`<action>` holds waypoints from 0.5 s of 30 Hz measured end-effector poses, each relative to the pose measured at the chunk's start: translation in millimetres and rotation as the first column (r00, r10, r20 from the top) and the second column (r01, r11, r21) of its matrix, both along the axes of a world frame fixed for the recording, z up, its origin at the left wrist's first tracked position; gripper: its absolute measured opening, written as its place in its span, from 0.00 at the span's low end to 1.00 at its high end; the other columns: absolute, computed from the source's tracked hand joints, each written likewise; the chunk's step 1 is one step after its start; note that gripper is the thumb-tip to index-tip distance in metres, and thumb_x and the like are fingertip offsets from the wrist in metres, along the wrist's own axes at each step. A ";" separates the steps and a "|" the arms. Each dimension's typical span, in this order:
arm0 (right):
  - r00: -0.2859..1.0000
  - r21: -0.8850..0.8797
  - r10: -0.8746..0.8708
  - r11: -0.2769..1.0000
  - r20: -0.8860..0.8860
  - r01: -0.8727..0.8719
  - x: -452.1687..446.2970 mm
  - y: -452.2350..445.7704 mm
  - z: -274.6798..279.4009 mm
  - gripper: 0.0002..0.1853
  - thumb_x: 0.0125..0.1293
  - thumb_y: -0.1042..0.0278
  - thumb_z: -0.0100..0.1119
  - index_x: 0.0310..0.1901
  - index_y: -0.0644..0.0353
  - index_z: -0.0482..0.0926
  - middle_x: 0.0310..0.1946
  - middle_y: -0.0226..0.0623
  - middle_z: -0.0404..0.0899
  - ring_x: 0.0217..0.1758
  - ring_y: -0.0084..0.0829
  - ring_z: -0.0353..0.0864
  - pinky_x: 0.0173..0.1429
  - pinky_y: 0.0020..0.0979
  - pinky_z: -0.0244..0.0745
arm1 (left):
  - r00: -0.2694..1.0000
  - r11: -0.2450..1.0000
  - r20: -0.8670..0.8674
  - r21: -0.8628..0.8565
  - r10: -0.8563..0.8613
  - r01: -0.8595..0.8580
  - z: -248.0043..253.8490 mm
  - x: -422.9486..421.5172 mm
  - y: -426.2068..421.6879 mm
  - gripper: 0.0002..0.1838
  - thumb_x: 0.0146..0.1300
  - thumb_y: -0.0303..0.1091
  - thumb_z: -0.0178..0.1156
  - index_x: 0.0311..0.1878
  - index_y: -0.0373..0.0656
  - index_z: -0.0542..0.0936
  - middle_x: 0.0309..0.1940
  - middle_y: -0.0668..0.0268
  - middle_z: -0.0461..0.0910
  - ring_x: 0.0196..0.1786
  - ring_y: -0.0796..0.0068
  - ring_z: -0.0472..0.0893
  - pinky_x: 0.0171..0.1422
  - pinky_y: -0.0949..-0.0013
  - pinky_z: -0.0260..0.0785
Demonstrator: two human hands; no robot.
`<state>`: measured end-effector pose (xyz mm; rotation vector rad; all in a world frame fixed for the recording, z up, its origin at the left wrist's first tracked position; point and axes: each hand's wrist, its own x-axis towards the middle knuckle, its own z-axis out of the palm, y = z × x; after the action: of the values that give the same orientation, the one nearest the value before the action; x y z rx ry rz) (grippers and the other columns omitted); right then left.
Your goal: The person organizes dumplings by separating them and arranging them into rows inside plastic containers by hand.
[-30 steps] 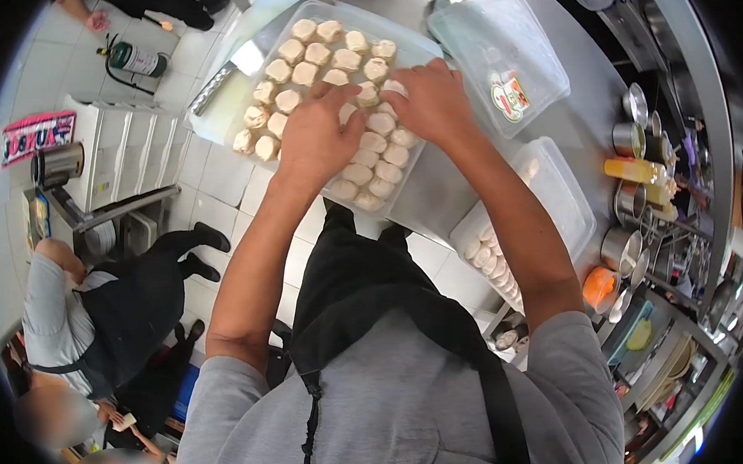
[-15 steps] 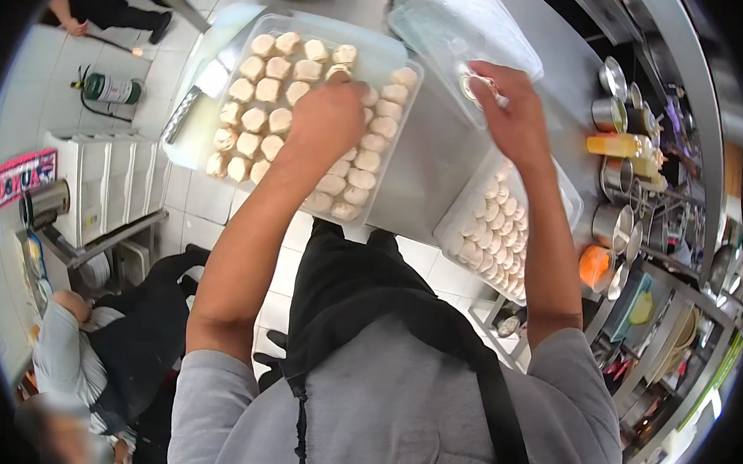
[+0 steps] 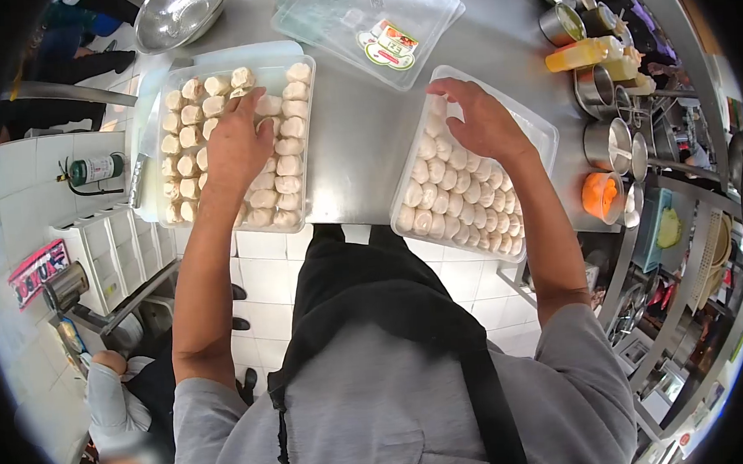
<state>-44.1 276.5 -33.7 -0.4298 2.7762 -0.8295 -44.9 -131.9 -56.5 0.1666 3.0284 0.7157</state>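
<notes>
Dough pieces [image 3: 288, 184] lie under my half-curled left hand [image 3: 239, 146] at ten o'clock, grip hidden; my right hand [image 3: 476, 117], over more at two, is part-open, contact unclear.

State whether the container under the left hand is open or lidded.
Open: the plastic container is uncovered, its dough pieces bare beneath the left hand.

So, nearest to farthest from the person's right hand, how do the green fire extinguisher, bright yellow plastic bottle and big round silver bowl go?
In the head view, from the right hand:
1. Bright yellow plastic bottle, to its right.
2. Big round silver bowl, upper left.
3. Green fire extinguisher, farthest left.
</notes>
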 end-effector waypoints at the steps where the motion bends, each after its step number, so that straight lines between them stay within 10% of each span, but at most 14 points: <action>1: 0.999 -0.034 -0.020 0.999 0.028 0.021 1.1 1.0 0.7 0.23 0.66 0.72 0.64 0.64 0.55 0.83 0.61 0.46 0.86 0.66 0.50 0.83 0.70 0.48 0.80 | 1.000 1.000 -0.009 -0.005 -0.013 0.013 -5.9 -1.7 -3.3 0.27 0.69 0.33 0.67 0.71 0.46 0.82 0.63 0.50 0.84 0.56 0.44 0.89 0.61 0.48 0.84; 12: 0.989 0.060 0.106 0.993 -0.102 -0.101 18.6 25.4 -15.7 0.23 0.64 0.69 0.70 0.62 0.54 0.84 0.62 0.42 0.83 0.67 0.48 0.82 0.68 0.49 0.81 | 0.999 0.999 0.011 -0.028 0.045 -0.045 1.1 -5.1 3.1 0.25 0.69 0.35 0.67 0.70 0.48 0.85 0.63 0.49 0.85 0.58 0.45 0.88 0.65 0.48 0.83; 15: 0.988 0.083 -0.145 0.987 0.044 0.141 16.8 29.4 -12.4 0.22 0.67 0.72 0.69 0.63 0.55 0.84 0.55 0.42 0.87 0.55 0.43 0.89 0.61 0.41 0.85 | 0.993 0.998 0.107 0.014 0.058 -0.059 9.0 -9.3 5.6 0.23 0.68 0.34 0.67 0.66 0.47 0.87 0.62 0.49 0.86 0.59 0.47 0.88 0.65 0.48 0.83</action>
<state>-27.3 306.0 -46.1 -0.1950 2.8077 -0.7451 -54.2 -126.2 -47.5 0.0386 2.9376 0.7302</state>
